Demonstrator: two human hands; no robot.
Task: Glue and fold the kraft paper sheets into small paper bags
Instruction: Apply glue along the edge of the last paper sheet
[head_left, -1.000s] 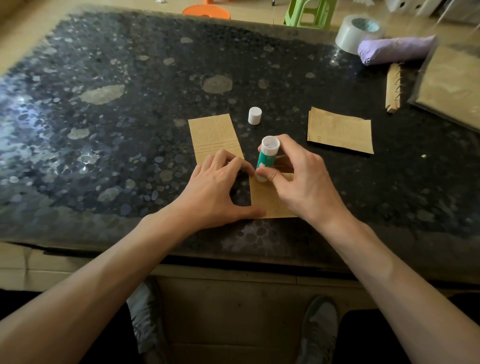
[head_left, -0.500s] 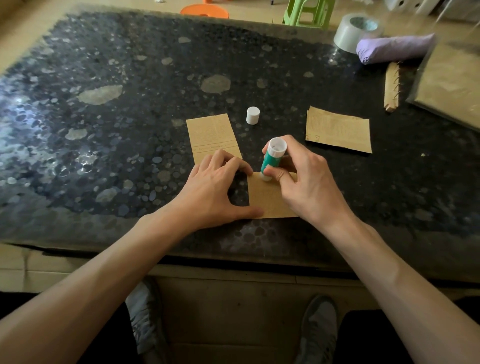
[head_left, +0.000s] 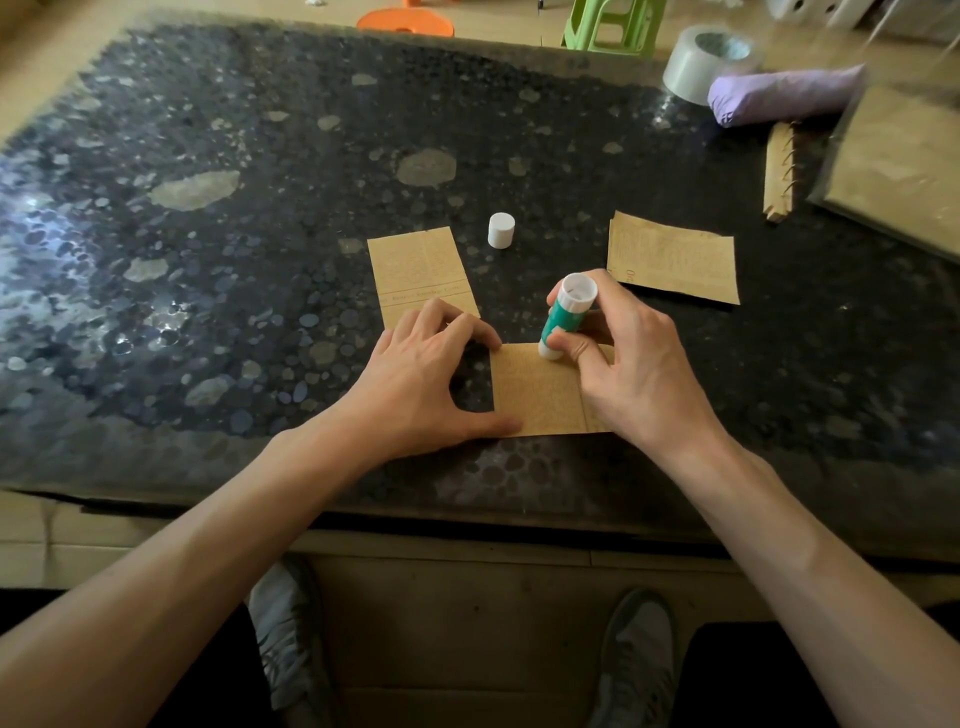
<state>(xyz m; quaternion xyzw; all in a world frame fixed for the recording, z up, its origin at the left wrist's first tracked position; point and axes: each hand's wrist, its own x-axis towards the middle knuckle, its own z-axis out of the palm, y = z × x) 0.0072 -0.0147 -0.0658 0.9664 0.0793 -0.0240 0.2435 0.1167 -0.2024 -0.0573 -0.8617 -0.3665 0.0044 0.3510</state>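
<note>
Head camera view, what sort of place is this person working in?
Probably a home or a casual craft corner rather than a workshop: a dark pebble-patterned table, a green plastic stool on the pale floor beyond it, and a tape roll among loose household bits at the far edge.

Red characters resembling "050", uncertain, stand on the flat brown kraft paper sheet (head_left: 675, 260) beyond the right hand (head_left: 631, 376). Fine print there, on the folded brown kraft paper piece (head_left: 421, 270) beyond the left hand (head_left: 415, 387) and on the green-and-white plastic glue stick (head_left: 563, 322) is illegible.
</note>
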